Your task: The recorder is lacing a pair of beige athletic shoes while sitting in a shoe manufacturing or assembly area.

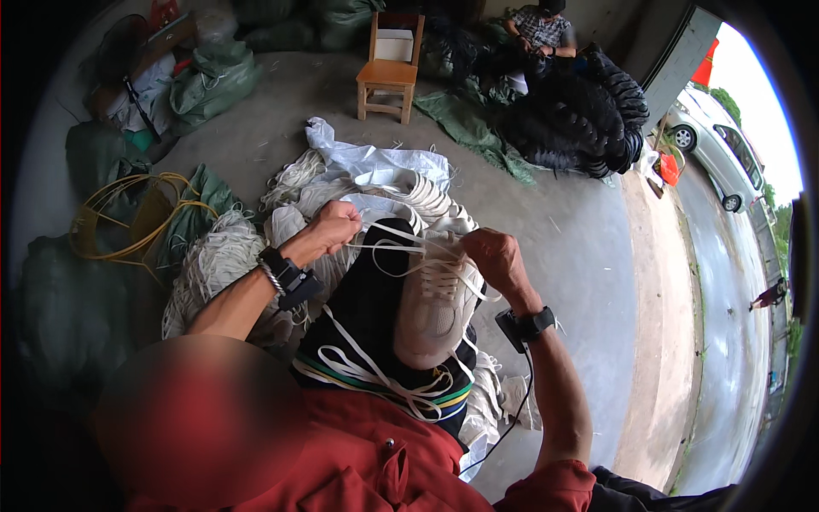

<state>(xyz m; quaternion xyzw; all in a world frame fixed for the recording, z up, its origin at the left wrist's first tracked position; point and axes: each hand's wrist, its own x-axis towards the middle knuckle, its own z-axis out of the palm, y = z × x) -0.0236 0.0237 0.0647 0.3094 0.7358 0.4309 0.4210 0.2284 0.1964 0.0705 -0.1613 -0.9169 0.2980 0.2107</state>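
A pale sneaker (431,311) rests on my lap, its toe toward my body. White shoelace (439,277) criss-crosses its front. My left hand (335,229) is closed on a lace end, to the left of the shoe's ankle opening. My right hand (495,256) is closed at the opening's right side, gripping lace there; its fingertips are partly hidden. Between the two hands the lace stretches across, with a loose loop hanging under it. Spare white laces (375,371) lie on the dark cloth (341,299) over my lap.
Heaps of white laces (217,264) and pale shoes (418,192) surround my legs. A yellow wire frame (136,218) stands left, near green sacks (213,81). Ahead are a wooden chair (388,72), a black pile (572,119) and a seated person (543,34). A car (721,145) is outside.
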